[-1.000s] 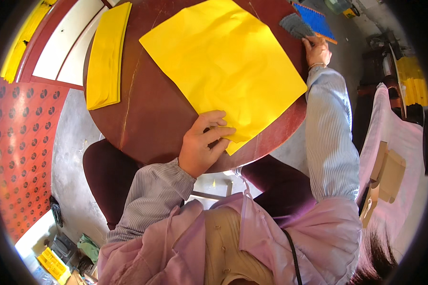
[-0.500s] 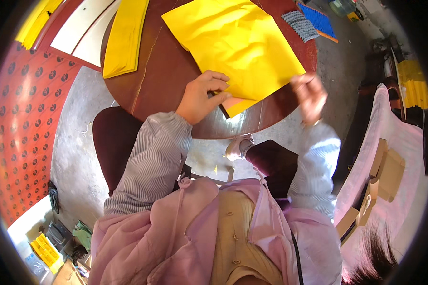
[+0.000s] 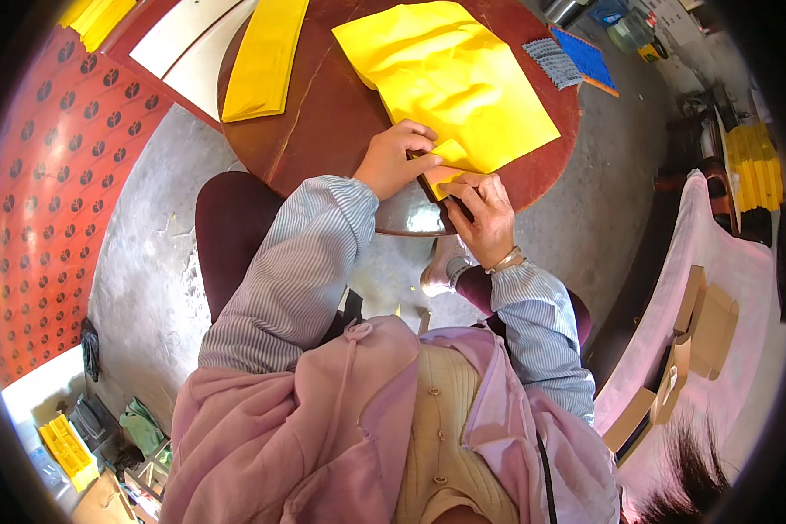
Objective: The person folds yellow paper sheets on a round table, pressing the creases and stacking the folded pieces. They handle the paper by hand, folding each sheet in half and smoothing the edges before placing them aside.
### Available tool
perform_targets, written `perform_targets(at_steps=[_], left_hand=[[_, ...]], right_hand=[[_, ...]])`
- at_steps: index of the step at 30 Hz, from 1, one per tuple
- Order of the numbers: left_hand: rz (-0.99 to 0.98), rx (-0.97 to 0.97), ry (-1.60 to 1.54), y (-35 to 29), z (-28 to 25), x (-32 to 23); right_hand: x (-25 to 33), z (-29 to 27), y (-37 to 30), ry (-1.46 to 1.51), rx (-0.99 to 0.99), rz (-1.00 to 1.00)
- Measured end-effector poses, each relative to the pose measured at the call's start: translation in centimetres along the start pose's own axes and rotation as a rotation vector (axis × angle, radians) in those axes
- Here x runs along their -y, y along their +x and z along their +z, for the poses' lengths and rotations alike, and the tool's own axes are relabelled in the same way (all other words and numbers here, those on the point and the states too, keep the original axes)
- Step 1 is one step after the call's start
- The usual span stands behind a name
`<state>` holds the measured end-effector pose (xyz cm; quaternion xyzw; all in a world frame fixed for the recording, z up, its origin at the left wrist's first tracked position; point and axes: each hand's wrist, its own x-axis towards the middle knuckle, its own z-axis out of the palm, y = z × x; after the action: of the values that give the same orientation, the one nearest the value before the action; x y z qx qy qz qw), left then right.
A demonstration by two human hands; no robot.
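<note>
A large, slightly creased yellow sheet (image 3: 463, 83), paper or thin cloth, lies across the round dark red table (image 3: 336, 131). Its near end is folded up, and a small orange-pink piece (image 3: 439, 175) shows there between my hands. At that end my left hand (image 3: 399, 162) is closed, thumb and fingers pinching the left side of the fold. My right hand (image 3: 484, 211) presses its bent fingertips together on the near corner of the sheet. Some of the fold is hidden under my fingers.
A long folded yellow stack (image 3: 266, 63) lies at the table's left. Near the right edge are a grey ridged piece (image 3: 552, 63) and a blue panel (image 3: 585, 59). On the right, an open cardboard box (image 3: 716, 327) rests on pink cloth (image 3: 651, 341).
My right hand has come in from the sheet's right corner to its near end, beside my left hand. A fold of yellow now turns up there. The view has shifted slightly.
</note>
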<state>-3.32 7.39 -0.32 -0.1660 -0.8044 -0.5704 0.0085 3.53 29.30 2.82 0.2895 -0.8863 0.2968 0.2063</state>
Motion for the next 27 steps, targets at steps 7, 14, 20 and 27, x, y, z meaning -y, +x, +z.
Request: perform_targets(at_steps=[7, 14, 20, 27], left_hand=[[-0.039, 0.053, 0.031, -0.1, -0.3, -0.2], [-0.061, 0.053, -0.011, -0.1, -0.3, -0.3], [-0.077, 0.053, -0.027, 0.0, -0.2, -0.4], [-0.059, 0.058, -0.025, -0.1, -0.3, -0.4]], right_hand=[[-0.7, 0.0, 0.1, 0.041, -0.02, -0.001], [-1.0, -0.3, 0.5, 0.059, 0.012, -0.003], [-1.0, -0.6, 0.8, 0.024, 0.011, -0.047], [-1.4, -0.4, 0.9, 0.162, 0.01, 0.06]])
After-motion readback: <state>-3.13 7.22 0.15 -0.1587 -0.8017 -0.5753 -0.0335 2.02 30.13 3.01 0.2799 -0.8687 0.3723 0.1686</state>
